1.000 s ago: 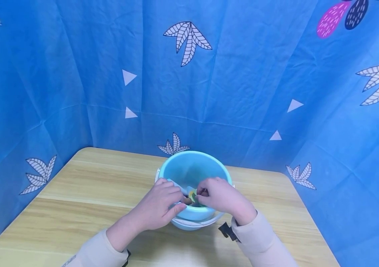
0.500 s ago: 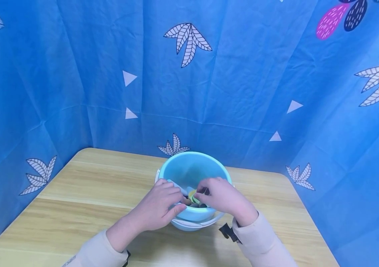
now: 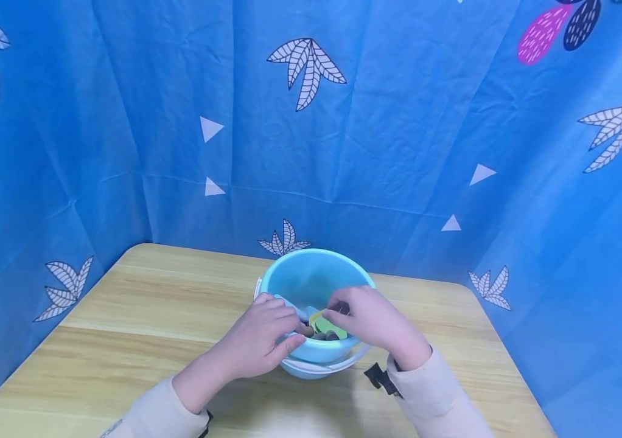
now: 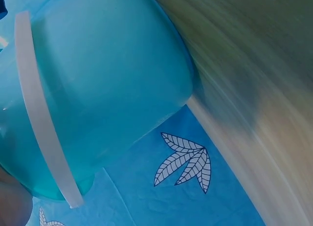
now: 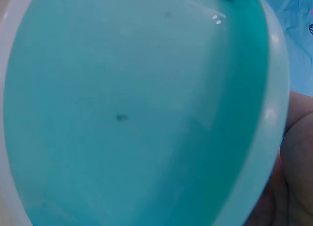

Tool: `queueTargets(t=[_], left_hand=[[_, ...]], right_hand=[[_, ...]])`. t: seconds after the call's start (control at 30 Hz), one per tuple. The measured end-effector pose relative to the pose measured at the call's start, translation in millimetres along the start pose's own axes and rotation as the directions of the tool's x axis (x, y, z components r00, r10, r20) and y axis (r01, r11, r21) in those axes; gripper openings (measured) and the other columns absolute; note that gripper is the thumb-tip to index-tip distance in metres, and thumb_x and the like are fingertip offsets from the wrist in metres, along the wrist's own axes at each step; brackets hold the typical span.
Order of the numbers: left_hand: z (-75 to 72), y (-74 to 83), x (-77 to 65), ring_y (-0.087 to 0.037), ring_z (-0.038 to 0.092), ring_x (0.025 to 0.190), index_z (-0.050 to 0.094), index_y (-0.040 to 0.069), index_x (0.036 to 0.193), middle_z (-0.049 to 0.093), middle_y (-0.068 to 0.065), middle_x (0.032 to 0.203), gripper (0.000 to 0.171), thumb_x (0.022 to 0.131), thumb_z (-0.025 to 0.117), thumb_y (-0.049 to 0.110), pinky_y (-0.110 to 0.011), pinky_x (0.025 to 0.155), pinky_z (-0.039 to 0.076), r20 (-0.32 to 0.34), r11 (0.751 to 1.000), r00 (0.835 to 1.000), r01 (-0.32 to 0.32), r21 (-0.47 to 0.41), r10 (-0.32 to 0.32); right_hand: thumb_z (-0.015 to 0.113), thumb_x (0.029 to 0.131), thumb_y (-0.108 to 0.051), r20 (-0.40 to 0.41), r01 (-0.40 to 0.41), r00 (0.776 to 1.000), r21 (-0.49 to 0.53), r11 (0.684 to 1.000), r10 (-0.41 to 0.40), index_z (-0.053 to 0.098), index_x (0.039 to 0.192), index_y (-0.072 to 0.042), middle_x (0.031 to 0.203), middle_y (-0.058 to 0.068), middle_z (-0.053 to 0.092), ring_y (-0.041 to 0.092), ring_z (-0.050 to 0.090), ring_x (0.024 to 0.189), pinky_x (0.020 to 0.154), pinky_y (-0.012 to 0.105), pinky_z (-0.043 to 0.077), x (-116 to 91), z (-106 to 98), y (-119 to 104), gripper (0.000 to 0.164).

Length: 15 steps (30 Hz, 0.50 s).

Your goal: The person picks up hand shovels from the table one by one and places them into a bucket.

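A light-blue bucket stands upright near the back of the table. My left hand grips its near-left rim, thumb outside and fingers over the inside. My right hand reaches in over the right rim with bent fingers; the fingertips are partly hidden, so whether they pinch anything is unclear. Just below them lies a flat green piece, with a yellow piece beside it. Dark grey rounded pieces and a long pale-blue piece also lie inside. Both wrist views mostly show the bucket's outer wall.
The bucket's white handle hangs down at the front. Around the bucket lies the wood-grain table. A blue patterned curtain closes off the back and both sides.
My right hand has shifted slightly right and up, and more of the green piece and the grey pieces now shows. My left hand has stayed on the rim.
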<state>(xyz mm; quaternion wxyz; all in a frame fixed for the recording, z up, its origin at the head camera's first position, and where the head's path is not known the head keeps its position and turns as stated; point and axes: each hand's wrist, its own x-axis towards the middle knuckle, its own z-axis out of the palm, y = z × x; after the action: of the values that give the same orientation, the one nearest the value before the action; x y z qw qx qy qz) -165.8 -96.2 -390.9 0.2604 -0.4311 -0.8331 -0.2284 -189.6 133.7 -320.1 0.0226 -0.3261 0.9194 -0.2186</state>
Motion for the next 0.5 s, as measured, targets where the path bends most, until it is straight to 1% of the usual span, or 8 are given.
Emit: queueTargets(t=[0.2,0.4,0.5], left_hand=[[-3.6,1.6,2.3,0.000,0.048,0.092,0.061,0.032,0.100,0.061,0.020,0.092,0.018,0.095,0.045,0.038,-0.030,0.081,0.035,0.034,1.000,0.999,0.014,-0.006,-0.014],[-7.0,2.8,6.1,0.002,0.049,0.091,0.062,0.031,0.098,0.059,0.023,0.092,0.017,0.094,0.047,0.039,-0.031,0.083,0.036,0.071,0.998,0.997,0.041,-0.041,-0.038],[-11.2,3.3,7.6,0.001,0.051,0.093,0.063,0.030,0.098,0.061,0.021,0.093,0.019,0.094,0.047,0.039,-0.034,0.084,0.036,0.104,0.997,0.994,0.047,-0.056,-0.041]], right_hand=[[0.059,0.089,-0.033,-0.039,-0.028,0.999,-0.002,1.000,0.028,0.064,0.089,-0.025,0.079,-0.017,0.060,0.002,0.056,0.074,0.069,0.026,0.048,-4,-9,2,0.009],[0.061,0.088,-0.032,-0.066,-0.056,0.996,-0.022,0.998,0.055,0.063,0.088,-0.026,0.079,-0.017,0.060,0.001,0.056,0.076,0.070,0.026,0.048,-8,-19,4,0.006],[0.062,0.087,-0.030,-0.084,-0.058,0.995,-0.037,0.998,0.055,0.063,0.087,-0.025,0.079,-0.015,0.060,0.001,0.055,0.076,0.070,0.026,0.048,-10,-22,7,0.005]])
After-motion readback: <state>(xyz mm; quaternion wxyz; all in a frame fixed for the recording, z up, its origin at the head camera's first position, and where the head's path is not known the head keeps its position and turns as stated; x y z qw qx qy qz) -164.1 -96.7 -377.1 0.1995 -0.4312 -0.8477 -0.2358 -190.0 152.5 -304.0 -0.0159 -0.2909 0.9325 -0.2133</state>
